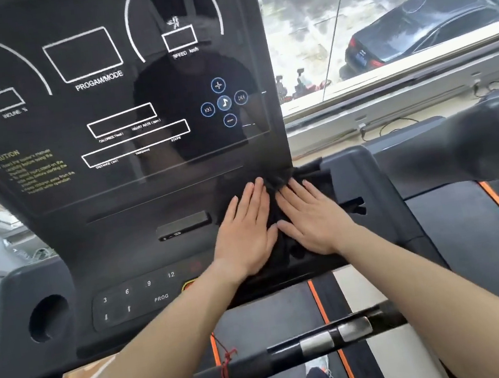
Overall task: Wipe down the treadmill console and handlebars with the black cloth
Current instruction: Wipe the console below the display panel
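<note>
The treadmill console (105, 112) fills the upper left, a glossy black panel with white outlines and round blue buttons. Below its lower right corner lies the black cloth (309, 171), bunched on the console's ledge. My left hand (244, 230) and my right hand (312, 218) lie flat on the cloth side by side, fingers spread and pointing up, thumbs almost touching. Much of the cloth is hidden beneath both palms. The front handlebar (295, 354), black with silver grip sensors, crosses below my forearms.
A keypad (139, 298) with numbers and PROG sits left of my wrists, a round cup holder (47, 317) farther left. A red cord (226, 363) is tied on the handlebar. The orange-edged belt (289, 310) lies below. A window at right overlooks parked cars (429, 25).
</note>
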